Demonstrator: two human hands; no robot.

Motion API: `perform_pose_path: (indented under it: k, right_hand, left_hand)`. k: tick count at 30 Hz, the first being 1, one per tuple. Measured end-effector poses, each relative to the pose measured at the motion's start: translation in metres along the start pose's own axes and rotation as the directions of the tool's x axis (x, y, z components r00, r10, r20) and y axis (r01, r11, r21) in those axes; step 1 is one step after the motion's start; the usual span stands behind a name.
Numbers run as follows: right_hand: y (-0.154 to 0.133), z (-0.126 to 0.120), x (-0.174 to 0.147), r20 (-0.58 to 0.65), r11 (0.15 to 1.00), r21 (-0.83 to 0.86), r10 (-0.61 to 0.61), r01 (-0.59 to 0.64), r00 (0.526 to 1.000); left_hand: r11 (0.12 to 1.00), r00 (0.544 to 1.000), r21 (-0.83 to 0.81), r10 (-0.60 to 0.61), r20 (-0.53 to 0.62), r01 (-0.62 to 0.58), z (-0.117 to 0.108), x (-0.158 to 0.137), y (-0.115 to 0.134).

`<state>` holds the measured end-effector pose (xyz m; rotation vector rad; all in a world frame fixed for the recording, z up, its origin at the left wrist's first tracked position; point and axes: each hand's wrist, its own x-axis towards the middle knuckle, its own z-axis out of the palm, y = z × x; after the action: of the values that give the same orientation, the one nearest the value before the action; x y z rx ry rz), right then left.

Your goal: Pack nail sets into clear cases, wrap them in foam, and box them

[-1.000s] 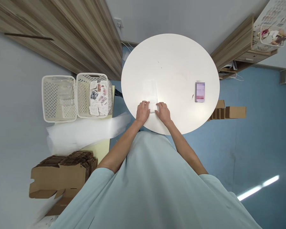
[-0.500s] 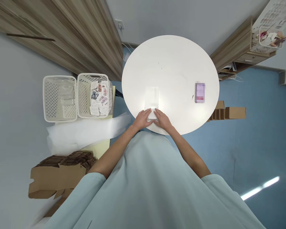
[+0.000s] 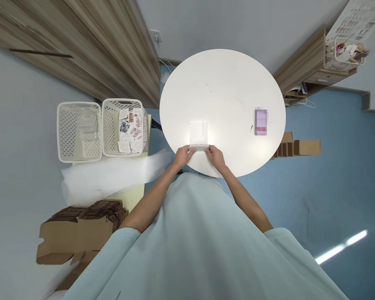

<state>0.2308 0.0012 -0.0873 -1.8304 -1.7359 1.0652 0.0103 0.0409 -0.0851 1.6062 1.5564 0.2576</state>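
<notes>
A thin, translucent white wrapping sheet (image 3: 198,131) lies flat on the white round table (image 3: 225,83), near the edge by my body. Its near end is folded or rolled into a narrow greyish bundle; whether something lies inside cannot be seen. My left hand (image 3: 183,156) pinches the left end of that bundle, thumb on the near side. At the right end, my right hand (image 3: 216,157) grips it the same way, fingers curled.
A blurred purple packet (image 3: 261,121) lies on the table's right side. To the left stand two white baskets (image 3: 79,156), one with press-on nail cards (image 3: 131,129). Below them are white wrapping sheets (image 3: 112,175) and flattened cardboard boxes (image 3: 78,233). Small cartons (image 3: 306,147) sit at the right.
My hands have moved apart, from lying over the sheet's near part to gripping the two ends of the bundle. Less of the sheet lies flat beyond them.
</notes>
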Motion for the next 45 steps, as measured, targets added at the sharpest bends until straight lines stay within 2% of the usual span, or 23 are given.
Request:
perform_pose_path:
  k: [5, 8, 11, 13, 15, 17, 19, 23, 27, 33, 36, 40, 45]
  right_hand:
    - [0.000, 0.009, 0.018, -0.096, 0.996, 0.025, 0.091, -0.089, 0.991]
    - [0.001, 0.012, 0.024, -0.111, 0.985, 0.080, 0.164, -0.155, 0.980]
    - [-0.001, 0.011, 0.027, -0.122, 0.982, 0.062, 0.183, -0.176, 0.976]
    - [-0.004, 0.009, 0.029, -0.137, 0.992, -0.039, 0.115, -0.122, 0.984]
    - [-0.009, 0.007, 0.032, -0.121, 0.981, -0.192, -0.016, -0.008, 0.992]
    - [-0.013, 0.004, 0.036, -0.036, 0.938, -0.322, -0.147, 0.128, 0.988]
    - [-0.013, 0.002, 0.039, 0.088, 0.894, -0.378, -0.223, 0.240, 0.971]
    - [-0.006, -0.002, 0.039, 0.237, 0.854, -0.392, -0.266, 0.343, 0.934]
    - [-0.001, 0.000, 0.022, 0.239, 0.855, -0.408, -0.239, 0.321, 0.941]
    - [-0.001, 0.016, -0.034, 0.239, 0.873, -0.376, -0.233, 0.311, 0.943]
    - [0.000, 0.018, -0.053, 0.253, 0.883, -0.354, -0.226, 0.307, 0.941]
    - [0.001, 0.010, -0.052, 0.256, 0.906, -0.306, -0.218, 0.293, 0.942]
    - [-0.002, 0.001, -0.033, 0.165, 0.960, -0.190, -0.175, 0.206, 0.971]
  left_hand:
    - [0.986, 0.993, 0.125, -0.105, -0.050, 0.111, 0.007, 0.020, 0.009]
    - [0.978, 0.986, 0.132, -0.156, -0.051, 0.161, 0.012, 0.022, 0.014]
    - [0.982, 0.977, 0.090, -0.150, -0.149, 0.165, 0.017, 0.018, 0.017]
    - [0.991, 0.968, 0.088, -0.081, -0.236, 0.104, 0.020, 0.017, 0.018]
    - [0.990, 0.967, 0.141, 0.060, -0.249, -0.025, 0.022, 0.019, 0.018]
    - [0.963, 0.961, 0.197, 0.218, -0.171, -0.184, 0.022, 0.025, 0.017]
    - [0.931, 0.947, 0.212, 0.317, -0.057, -0.298, 0.020, 0.032, 0.015]
    - [0.896, 0.923, 0.223, 0.377, 0.075, -0.384, 0.015, 0.038, 0.009]
    - [0.874, 0.900, 0.216, 0.424, 0.104, -0.436, 0.010, 0.021, 0.005]
    - [0.931, 0.927, 0.118, 0.320, 0.196, -0.347, 0.012, -0.028, -0.001]
    - [0.954, 0.940, 0.075, 0.268, 0.210, -0.289, 0.015, -0.043, -0.003]
    - [0.977, 0.966, 0.009, 0.209, 0.149, -0.213, 0.015, -0.042, 0.000]
    - [0.995, 0.996, -0.077, 0.066, 0.065, -0.061, 0.006, -0.031, 0.004]
